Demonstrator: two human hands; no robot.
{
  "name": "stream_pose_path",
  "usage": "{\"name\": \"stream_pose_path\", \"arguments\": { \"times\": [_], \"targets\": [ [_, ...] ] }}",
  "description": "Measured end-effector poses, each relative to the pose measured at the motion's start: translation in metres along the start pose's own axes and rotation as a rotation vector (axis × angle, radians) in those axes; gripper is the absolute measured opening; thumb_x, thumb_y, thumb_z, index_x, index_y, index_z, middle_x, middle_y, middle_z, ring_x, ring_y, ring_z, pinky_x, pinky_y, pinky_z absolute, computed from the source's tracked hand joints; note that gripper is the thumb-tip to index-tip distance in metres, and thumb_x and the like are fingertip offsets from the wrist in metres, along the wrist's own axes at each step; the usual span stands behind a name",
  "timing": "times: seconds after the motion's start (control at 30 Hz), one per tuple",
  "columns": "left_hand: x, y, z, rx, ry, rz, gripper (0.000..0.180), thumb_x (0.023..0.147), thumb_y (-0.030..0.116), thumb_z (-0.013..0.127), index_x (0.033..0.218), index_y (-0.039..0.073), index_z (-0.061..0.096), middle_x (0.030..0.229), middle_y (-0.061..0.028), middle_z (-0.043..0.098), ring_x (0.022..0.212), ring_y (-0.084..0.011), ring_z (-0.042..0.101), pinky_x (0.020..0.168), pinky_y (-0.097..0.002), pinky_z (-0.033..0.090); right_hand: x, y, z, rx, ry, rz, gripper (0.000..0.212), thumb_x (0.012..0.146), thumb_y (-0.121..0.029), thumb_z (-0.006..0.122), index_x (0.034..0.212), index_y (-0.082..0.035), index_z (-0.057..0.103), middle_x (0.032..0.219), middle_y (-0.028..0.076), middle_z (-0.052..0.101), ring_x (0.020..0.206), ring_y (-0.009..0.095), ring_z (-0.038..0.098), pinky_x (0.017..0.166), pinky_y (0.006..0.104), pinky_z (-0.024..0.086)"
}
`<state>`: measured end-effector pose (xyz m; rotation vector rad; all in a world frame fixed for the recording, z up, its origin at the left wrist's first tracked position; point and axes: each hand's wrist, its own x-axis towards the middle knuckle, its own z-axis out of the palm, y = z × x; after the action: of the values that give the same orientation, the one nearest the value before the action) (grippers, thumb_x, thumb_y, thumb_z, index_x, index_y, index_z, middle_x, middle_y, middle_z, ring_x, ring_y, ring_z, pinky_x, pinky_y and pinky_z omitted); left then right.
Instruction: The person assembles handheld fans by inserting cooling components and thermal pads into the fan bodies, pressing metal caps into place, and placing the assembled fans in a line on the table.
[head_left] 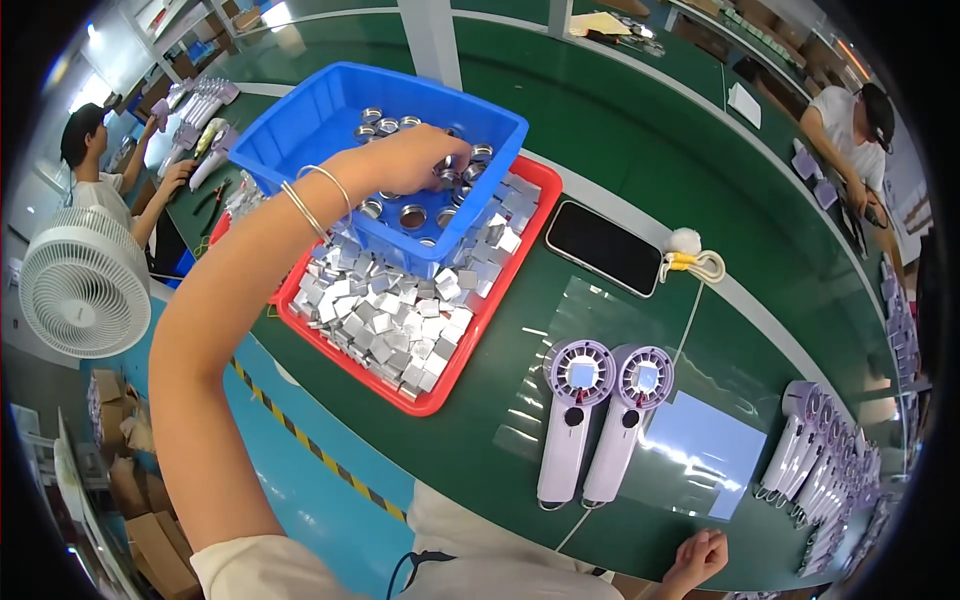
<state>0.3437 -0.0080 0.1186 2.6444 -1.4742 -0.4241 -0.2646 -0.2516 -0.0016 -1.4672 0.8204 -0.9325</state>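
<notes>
My left hand point(425, 160) reaches into the blue plastic bin point(290, 115), its fingers closed in a pinch on a small round metal ring point(445, 178). Several similar silver rings lie loose around the fingertips on the bin's floor. The bin sits on a red tray point(425, 403) filled with small square silver metal pieces point(385, 325). My right hand point(697, 560) rests at the near table edge, fingers curled, with nothing visible in it. Two lavender handheld fans, a left one point(562, 450) and a right one point(612, 450), lie side by side between the tray and that hand.
A black-screened phone point(605, 247) and a yellow-white cord point(705, 266) lie beyond the fans. Clear film point(700, 450) lies beside them. More handheld fans point(815, 450) are lined up at right. A white fan point(85, 285) stands at left. Two people work farther off.
</notes>
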Motion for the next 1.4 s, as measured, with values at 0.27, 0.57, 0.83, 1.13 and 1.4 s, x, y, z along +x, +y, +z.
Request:
{"name": "stream_pose_path", "arguments": {
  "times": [0.27, 0.57, 0.83, 1.13, 1.4],
  "targets": [
    [-0.003, 0.004, -0.004, 0.207, 0.073, 0.013, 0.016, 0.082, 0.009, 0.072, 0.097, 0.003, 0.072, 0.106, -0.0183, 0.068, 0.102, -0.0364, 0.066, 0.090, -0.0437, 0.052, -0.003, -0.005, 0.006, -0.092, -0.076, -0.040, 0.039, 0.093, -0.001, 0.060, 0.065, -0.009, 0.034, 0.065, 0.001, 0.039, 0.049, 0.006, 0.033, 0.039, 0.0195, 0.026],
    [-0.055, 0.075, -0.031, -0.703, 0.760, 0.003, 0.017, 0.096, 0.015, 0.064, 0.100, 0.000, 0.071, 0.079, -0.0006, 0.064, 0.069, -0.0062, 0.052, 0.062, -0.0236, 0.042, -0.005, -0.013, 0.014, -0.364, -0.004, -0.228, 0.018, 0.094, 0.000, 0.060, 0.087, -0.005, 0.044, 0.084, 0.003, 0.044, 0.062, 0.007, 0.042, 0.051, 0.0204, 0.036],
    [-0.145, 0.273, 0.136, -1.921, -0.188, 0.146, 0.016, 0.089, -0.009, 0.066, 0.105, -0.006, 0.068, 0.104, -0.0108, 0.061, 0.083, -0.0139, 0.063, 0.068, -0.0258, 0.053, 0.041, -0.113, 0.141, -0.451, -0.692, -1.097, 0.026, 0.070, -0.011, 0.080, 0.095, -0.006, 0.076, 0.104, 0.014, 0.065, 0.086, 0.026, 0.061, 0.071, 0.0354, 0.050],
    [-0.133, 0.273, 0.149, -2.043, -0.039, 0.133, 0.017, 0.093, -0.005, 0.064, 0.109, -0.004, 0.068, 0.105, -0.0113, 0.063, 0.079, -0.0149, 0.064, 0.067, -0.0259, 0.054, 0.058, -0.118, 0.167, -0.583, -0.844, -0.993, 0.039, 0.068, -0.011, 0.084, 0.104, -0.002, 0.074, 0.100, 0.013, 0.066, 0.080, 0.024, 0.061, 0.064, 0.0340, 0.048],
    [-0.099, 0.268, 0.134, -1.080, 0.304, 0.579, 0.026, 0.081, -0.008, 0.069, 0.106, -0.002, 0.070, 0.108, -0.0118, 0.066, 0.087, -0.0244, 0.067, 0.072, -0.0327, 0.057, 0.118, -0.111, 0.206, -0.679, -0.733, -0.700, 0.038, 0.069, 0.002, 0.077, 0.106, -0.005, 0.070, 0.095, 0.008, 0.068, 0.085, 0.028, 0.063, 0.080, 0.0359, 0.049]
  ]
}}
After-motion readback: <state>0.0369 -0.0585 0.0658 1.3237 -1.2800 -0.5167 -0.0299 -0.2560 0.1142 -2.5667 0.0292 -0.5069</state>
